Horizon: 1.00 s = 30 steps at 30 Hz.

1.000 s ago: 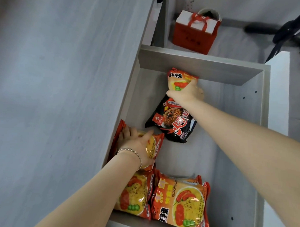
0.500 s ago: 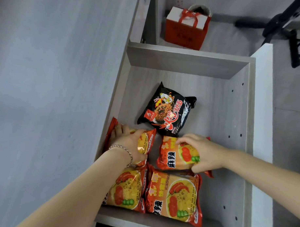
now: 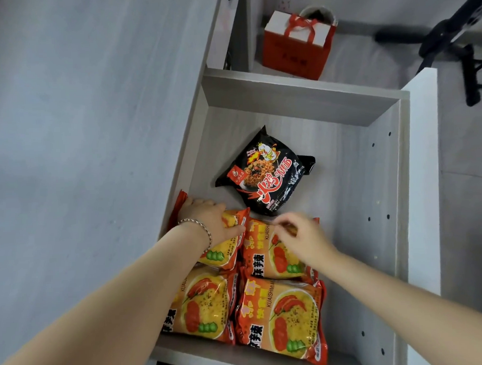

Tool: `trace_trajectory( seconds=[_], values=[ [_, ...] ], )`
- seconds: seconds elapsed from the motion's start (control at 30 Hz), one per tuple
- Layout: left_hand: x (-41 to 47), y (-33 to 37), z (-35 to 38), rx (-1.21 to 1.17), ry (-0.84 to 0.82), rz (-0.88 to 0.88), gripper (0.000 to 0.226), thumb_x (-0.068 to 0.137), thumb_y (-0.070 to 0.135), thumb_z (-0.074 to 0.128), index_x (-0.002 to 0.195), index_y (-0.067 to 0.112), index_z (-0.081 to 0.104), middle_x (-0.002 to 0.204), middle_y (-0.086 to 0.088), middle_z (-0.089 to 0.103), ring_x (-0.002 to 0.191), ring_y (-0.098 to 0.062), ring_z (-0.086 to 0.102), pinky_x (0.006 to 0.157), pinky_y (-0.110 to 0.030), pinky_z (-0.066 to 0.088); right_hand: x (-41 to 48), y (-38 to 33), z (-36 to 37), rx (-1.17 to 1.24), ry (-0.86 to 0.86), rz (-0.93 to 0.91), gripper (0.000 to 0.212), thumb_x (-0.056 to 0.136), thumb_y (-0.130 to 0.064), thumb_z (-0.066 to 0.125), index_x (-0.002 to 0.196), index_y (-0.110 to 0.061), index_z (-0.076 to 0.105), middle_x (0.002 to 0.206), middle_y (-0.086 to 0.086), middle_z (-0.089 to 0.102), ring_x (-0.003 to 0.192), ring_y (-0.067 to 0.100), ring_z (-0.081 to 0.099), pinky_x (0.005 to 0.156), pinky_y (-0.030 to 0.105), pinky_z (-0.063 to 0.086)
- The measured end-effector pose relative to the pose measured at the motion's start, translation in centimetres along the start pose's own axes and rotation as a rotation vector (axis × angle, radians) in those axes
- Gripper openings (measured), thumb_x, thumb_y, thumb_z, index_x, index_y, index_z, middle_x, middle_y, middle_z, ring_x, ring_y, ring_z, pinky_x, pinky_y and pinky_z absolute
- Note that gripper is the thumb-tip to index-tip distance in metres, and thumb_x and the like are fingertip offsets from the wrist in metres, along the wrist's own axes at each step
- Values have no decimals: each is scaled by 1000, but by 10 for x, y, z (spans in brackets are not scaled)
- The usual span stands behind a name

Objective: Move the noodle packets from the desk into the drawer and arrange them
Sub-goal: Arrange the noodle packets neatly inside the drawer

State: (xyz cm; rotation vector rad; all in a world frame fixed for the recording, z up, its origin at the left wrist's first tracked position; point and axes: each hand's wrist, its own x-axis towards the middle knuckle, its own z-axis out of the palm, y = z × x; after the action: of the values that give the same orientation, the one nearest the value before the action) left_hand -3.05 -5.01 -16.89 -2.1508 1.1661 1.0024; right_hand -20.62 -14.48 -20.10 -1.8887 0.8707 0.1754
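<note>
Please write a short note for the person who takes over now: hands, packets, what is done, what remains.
Left hand: flat on the rear-left orange noodle packet, pressing, not gripping.
Right hand: fingers open above the rear-right orange packet.
Two more orange packets lie at the drawer front.
Black noodle packet lies skewed behind them.
Done: five packets inside.
Left: straighten the black one.

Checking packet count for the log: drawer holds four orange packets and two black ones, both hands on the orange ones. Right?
Not quite: the head view shows only one black packet, lying alone behind the four orange packets in the drawer. The left hand and right hand are on the orange ones.
</note>
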Motion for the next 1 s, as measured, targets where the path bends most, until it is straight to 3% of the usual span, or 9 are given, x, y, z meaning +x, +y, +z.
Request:
trace_trajectory(
  seconds=[0.1,0.23,0.33,0.43,0.57,0.67,0.73,0.83,1.0],
  values=[
    [0,-1,3,-5,43,-2,77,81,74,31,139,23,39,144,-5,46,132,-24,40,112,-38,26,20,-17,-8,238,400,342,30,88,-30,59,109,-10,53,93,-1,55,95,21,59,80,30,45],
    [-3,-2,10,-39,100,-1,76,83,72,31,139,20,39,143,-6,46,132,-25,39,115,-39,22,64,-27,-11,513,312,709,40,89,-39,55,103,-2,59,98,15,62,94,30,62,77,35,52],
    [-8,0,20,-109,211,-18,82,85,69,33,146,14,25,152,-8,32,140,-25,26,120,-38,13,85,-28,-9,522,448,582,23,92,-22,53,73,-8,55,68,6,52,79,25,50,60,31,40],
    [-14,1,28,-298,296,-64,101,84,66,42,149,8,-9,160,-10,-3,148,-23,3,120,-35,4,99,-33,-7,362,460,344,37,90,-17,54,57,-19,37,57,-2,39,63,21,41,57,31,28],
    [-19,7,34,-461,398,-126,115,80,62,53,138,13,-33,154,-10,-31,146,-26,-16,120,-38,9,115,-50,7,221,253,172,39,89,-11,56,57,-20,35,65,9,46,66,19,42,64,29,30],
    [-18,6,38,-413,420,-66,96,86,58,46,130,30,-35,144,-5,-42,144,-28,-23,119,-40,-2,122,-50,18,158,84,150,22,90,-10,54,69,-10,48,75,17,56,75,27,53,65,32,41],
    [-16,4,39,-331,393,-10,84,90,56,39,137,37,-28,142,-1,-42,144,-27,-24,117,-41,-9,122,-47,17,143,7,149,8,91,-9,52,91,-3,57,95,21,63,91,32,59,76,35,46],
    [-10,4,37,-208,306,6,69,92,57,30,147,39,-7,158,0,-22,146,-27,-17,118,-46,-7,118,-51,14,-35,-23,132,27,94,-12,47,115,2,55,122,22,61,113,35,56,94,38,43],
    [-9,12,12,-96,127,-69,63,94,54,26,149,29,11,161,-7,4,147,-34,3,118,-51,5,100,-71,8,-239,-159,135,34,97,-18,39,123,1,50,128,24,56,117,38,52,94,36,42]
  ],
)
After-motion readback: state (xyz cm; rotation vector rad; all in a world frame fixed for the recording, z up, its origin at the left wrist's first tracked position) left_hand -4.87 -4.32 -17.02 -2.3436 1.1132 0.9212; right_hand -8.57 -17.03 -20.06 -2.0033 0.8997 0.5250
